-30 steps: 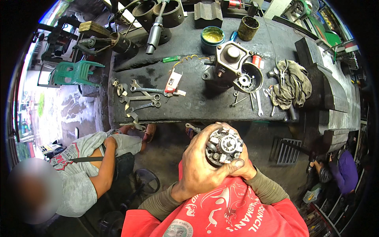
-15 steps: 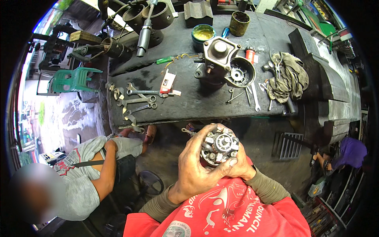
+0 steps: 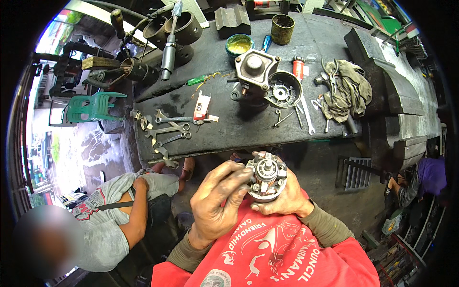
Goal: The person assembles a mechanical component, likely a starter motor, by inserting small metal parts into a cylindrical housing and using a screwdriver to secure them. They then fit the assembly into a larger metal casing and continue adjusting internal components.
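In front of my red shirt, my right hand (image 3: 287, 201) is wrapped round the right side and base of a starter motor (image 3: 269, 191). Its round end faces up and shows a bearing on a shaft, with brush holders around it. My left hand (image 3: 220, 198) is at the motor's left side, fingers bent and the thumb apart from them. The left fingertips are against or very near the rim; exact contact cannot be made out. On the bench beyond stand a metal housing with a star-shaped flange (image 3: 257, 67) and a round open end cover (image 3: 285, 90).
The dark workbench (image 3: 215, 138) holds wrenches (image 3: 174, 129), a small white-and-red box (image 3: 202, 106), a grease tub (image 3: 239, 44), a rusty can (image 3: 282, 29), loose bolts (image 3: 284, 118) and a rag (image 3: 346, 93) with pliers. A seated person (image 3: 103, 229) is at the left, another (image 3: 425, 182) far right.
My left hand has loosened from around the motor and shifted left, its fingers now at the rim. The right hand keeps its hold. The view has tilted slightly.
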